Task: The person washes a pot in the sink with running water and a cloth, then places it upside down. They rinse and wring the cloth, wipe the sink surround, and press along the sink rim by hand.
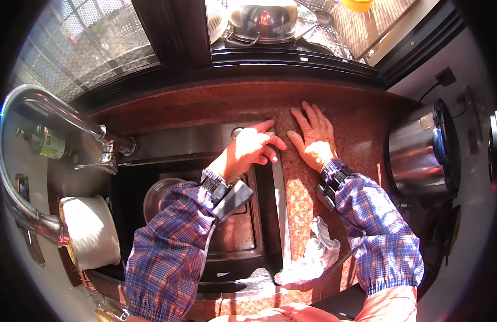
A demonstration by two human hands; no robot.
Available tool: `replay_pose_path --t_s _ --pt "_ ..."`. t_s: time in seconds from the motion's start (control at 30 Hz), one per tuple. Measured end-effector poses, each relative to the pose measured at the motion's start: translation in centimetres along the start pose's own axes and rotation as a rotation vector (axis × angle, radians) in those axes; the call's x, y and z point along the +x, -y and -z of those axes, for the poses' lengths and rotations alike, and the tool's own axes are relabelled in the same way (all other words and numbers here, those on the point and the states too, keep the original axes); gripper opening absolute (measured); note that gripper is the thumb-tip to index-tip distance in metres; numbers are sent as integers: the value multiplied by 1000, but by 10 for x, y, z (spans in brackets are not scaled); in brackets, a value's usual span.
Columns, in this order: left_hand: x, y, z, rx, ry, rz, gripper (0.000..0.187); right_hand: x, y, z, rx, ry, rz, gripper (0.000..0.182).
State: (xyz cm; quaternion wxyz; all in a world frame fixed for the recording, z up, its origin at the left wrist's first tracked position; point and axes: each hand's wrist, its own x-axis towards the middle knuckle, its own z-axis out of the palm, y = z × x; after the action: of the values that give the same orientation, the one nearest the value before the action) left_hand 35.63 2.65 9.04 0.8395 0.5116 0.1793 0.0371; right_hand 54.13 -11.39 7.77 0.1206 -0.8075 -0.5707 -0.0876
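Note:
My left hand (249, 149) is over the back right corner of the sink (176, 140), its fingers apart and pointing right, holding nothing I can see. Its index fingertip reaches the sink's right rim. My right hand (315, 137) lies flat with spread fingers on the reddish speckled countertop (361, 121), just right of the sink. Plaid sleeves and dark wrist devices with cables cover both forearms. Below the hands, a crumpled white cloth (316, 252) rests on the counter beside the sink. In the basin are a rectangular metal tray (235, 236) and a round metal lid or pan (158, 196), partly hidden by my left sleeve.
A curved chrome faucet (31, 209) rises at the left, near a white round container (92, 232) and a bottle with a green label (51, 145). At the right stands a steel cylindrical appliance (417, 153). Beyond the window frame sits a metal pot (263, 22).

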Motion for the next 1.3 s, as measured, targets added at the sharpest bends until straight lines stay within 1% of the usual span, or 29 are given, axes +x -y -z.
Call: replay_pose_path --t_s 0.03,0.07,0.13,0.17,0.2,0.27,0.3,0.33,0.4,0.43,0.47,0.5,0.53,0.6,0.67,0.7,0.77,0.87,1.1,1.17,1.2,1.27,1.3 --pt "3 2 -4 -32 -3 -6 75 0 0 0 -2 1 0 60" --pt "4 2 -3 64 19 12 74 -1 -1 1 1 3 5 60" --pt "-5 7 1 112 66 -76 72 0 0 1 -2 -5 15 60" --pt "-7 11 7 137 69 -92 67 0 2 4 14 6 10 59" --pt "-14 10 12 233 79 -118 61 0 1 3 14 11 7 59" --pt "-34 -7 2 308 21 -40 58 1 2 5 11 32 0 59" --pt "-46 1 0 317 -115 -209 49 2 2 6 9 39 -2 59" --pt "-51 4 2 491 -249 -305 48 1 3 6 6 50 -8 59" --pt "-62 7 16 1300 -586 -694 38 1 2 3 0 49 -7 59" --pt "-77 -11 17 1398 -614 -644 31 1 2 3 3 48 -5 59" --pt "-80 -9 35 1503 -651 -566 29 1 1 4 4 47 -5 59" --pt "-85 -8 47 1592 -710 -568 25 1 0 4 0 49 -7 59" --pt "-92 -4 63 1623 -781 -525 29 0 1 4 -2 40 -3 59" --pt "-111 -4 88 1689 -836 -423 32 1 0 3 0 30 -6 59" --pt "-124 -7 98 1766 -936 -378 33 0 0 2 6 16 8 59" --pt "-129 -6 101 1769 -932 -372 33 0 1 2 5 25 2 58" --pt "-133 -6 107 1701 -1012 -338 33 1 1 2 9 23 2 58" --pt "-124 -2 103 1718 -1020 -286 34 0 1 2 7 24 3 58" --pt "-82 5 55 1714 -971 -313 35 0 1 3 12 31 0 59" --pt "-78 6 49 1650 -858 -350 35 0 -1 3 6 34 2 59" --pt "-80 4 50 1650 -867 -347 35 1 0 2 1 37 -1 59" --pt "-83 2 50 1634 -946 -357 35 1 1 3 6 39 1 59" --pt "-89 -1 57 1660 -981 -300 35 1 1 4 8 42 -3 59"
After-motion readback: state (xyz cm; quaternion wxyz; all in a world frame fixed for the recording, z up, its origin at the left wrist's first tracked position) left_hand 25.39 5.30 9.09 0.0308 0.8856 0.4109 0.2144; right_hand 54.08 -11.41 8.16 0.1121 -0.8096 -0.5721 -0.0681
